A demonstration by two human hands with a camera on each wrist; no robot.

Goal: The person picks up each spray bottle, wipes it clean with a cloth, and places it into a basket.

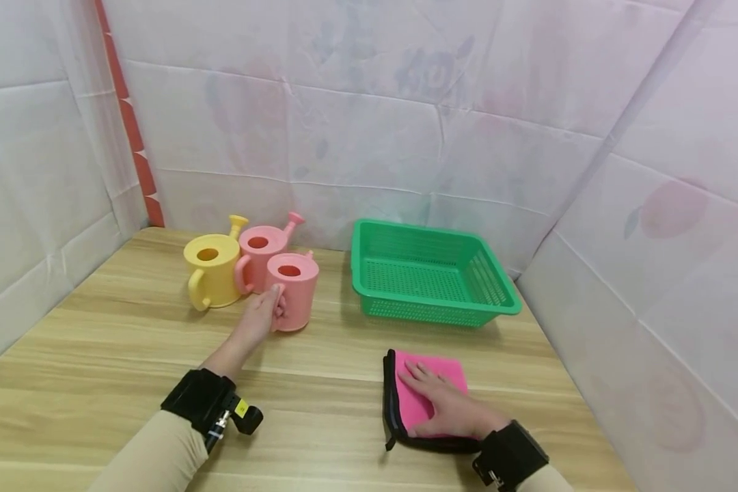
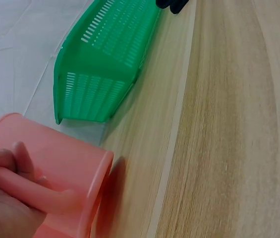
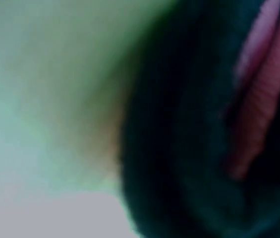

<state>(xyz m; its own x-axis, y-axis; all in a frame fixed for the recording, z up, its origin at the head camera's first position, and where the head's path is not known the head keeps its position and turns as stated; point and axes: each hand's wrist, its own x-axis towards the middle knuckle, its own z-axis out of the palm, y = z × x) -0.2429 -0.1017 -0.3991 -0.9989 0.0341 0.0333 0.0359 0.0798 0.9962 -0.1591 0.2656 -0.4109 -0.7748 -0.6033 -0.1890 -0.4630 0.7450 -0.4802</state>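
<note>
Probable grasping step: left hand point(image 1: 260, 320) grips the handle point(image 2: 33, 192) of the front pink watering can point(image 1: 300, 301), left of a green basket point(image 1: 427, 311); right hand point(image 1: 450, 408) lies spread on a pink case point(image 1: 412, 404); lifting calls for a level hold.

"What do we have underneath?"

"A table point(image 1: 320, 417), pale wood with long streaks of grain."

"And what do we see standing on it?"

"At the left, a yellow can point(image 1: 221, 280) and the rear pink can point(image 1: 260, 266), upright, side by side. Farther right, near the back, our green basket point(image 1: 421, 311). Nearer us, a black-edged pink pouch point(image 1: 413, 404), lying flat."

"And the front pink can point(image 1: 300, 301)?"

"Upright, but we can't tell whether its base touches."
</note>
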